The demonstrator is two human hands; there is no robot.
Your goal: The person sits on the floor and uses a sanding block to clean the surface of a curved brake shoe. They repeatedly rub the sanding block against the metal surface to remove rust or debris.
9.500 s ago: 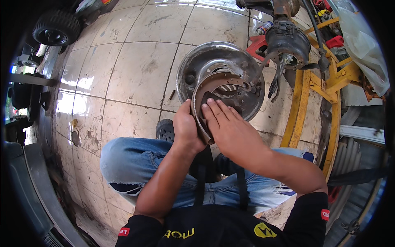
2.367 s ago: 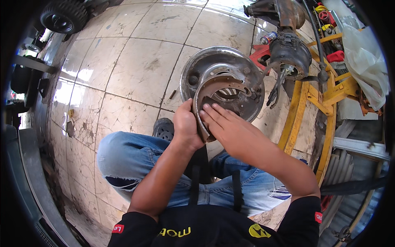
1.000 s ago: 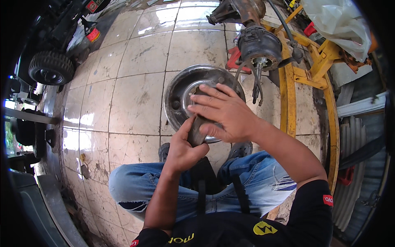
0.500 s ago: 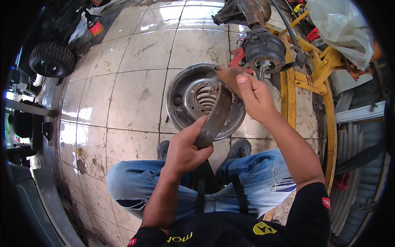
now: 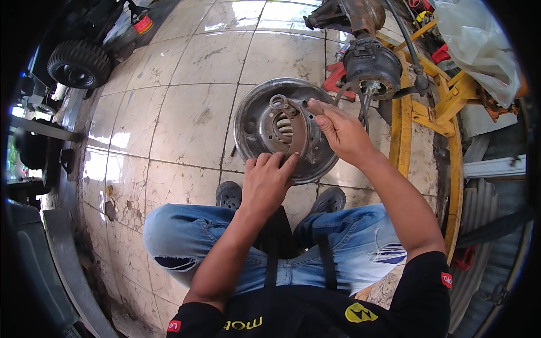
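Note:
A curved metal brake shoe is held over a round, wheel-like metal part on the floor. My left hand grips the shoe's near end, fingers on top. The far end carries a ring-shaped eye and points away from me. My right hand lies along the shoe's right outer side, fingers stretched toward its far end and thumb on top. A brown, worn sheet, perhaps sandpaper, seems pressed under these fingers, mostly hidden. Through the round part's centre hole a pale coil spring shows.
At the right, an axle with a dark hub rests near a yellow metal stand and a red stand. Clear plastic drapes over the stand. A vehicle tyre and a dark bottle are at the far left.
The brake shoe has tipped lower, showing its inner side and ring end. My left hand has turned palm down; my right hand has flattened along the shoe, covering the brown sheet. The view has shifted slightly.

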